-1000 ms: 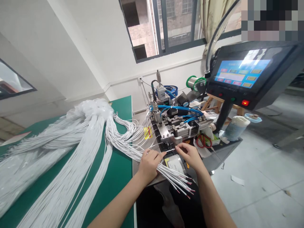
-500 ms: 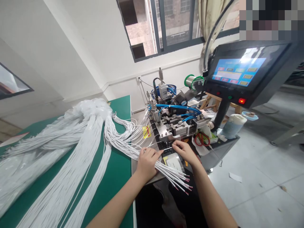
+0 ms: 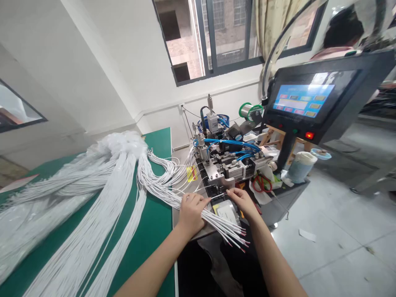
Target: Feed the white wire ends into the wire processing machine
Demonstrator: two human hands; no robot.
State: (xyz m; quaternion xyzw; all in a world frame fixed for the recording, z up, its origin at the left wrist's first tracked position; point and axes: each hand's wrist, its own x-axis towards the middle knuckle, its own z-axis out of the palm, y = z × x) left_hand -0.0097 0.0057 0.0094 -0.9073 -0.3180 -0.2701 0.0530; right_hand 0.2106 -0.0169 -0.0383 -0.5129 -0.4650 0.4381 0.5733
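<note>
My left hand (image 3: 192, 210) is closed over a bundle of white cables (image 3: 221, 226), whose pinkish-red tips fan out to its right. Its thumb and forefinger reach one white cable (image 3: 219, 196) at the front of the machine (image 3: 216, 171). My right hand (image 3: 243, 201) pinches the far end of that single cable with thumb and forefinger, just below a metal plate of the machine. Under the cable is a roll with a pale label (image 3: 226, 211). Many more white cables (image 3: 114, 185) lie over the green table (image 3: 161, 260).
A control screen (image 3: 303, 99) stands at the right on a dark post. Red-handled scissors (image 3: 262, 184), a blue-white container (image 3: 301, 166) and a green-rimmed wire spool (image 3: 250, 111) are around the machine. Another person (image 3: 343, 29) is at the upper right.
My right hand has shifted slightly right and down with the cable end, opening a wider gap between the hands. My left hand has barely moved. The view has tilted a little.
</note>
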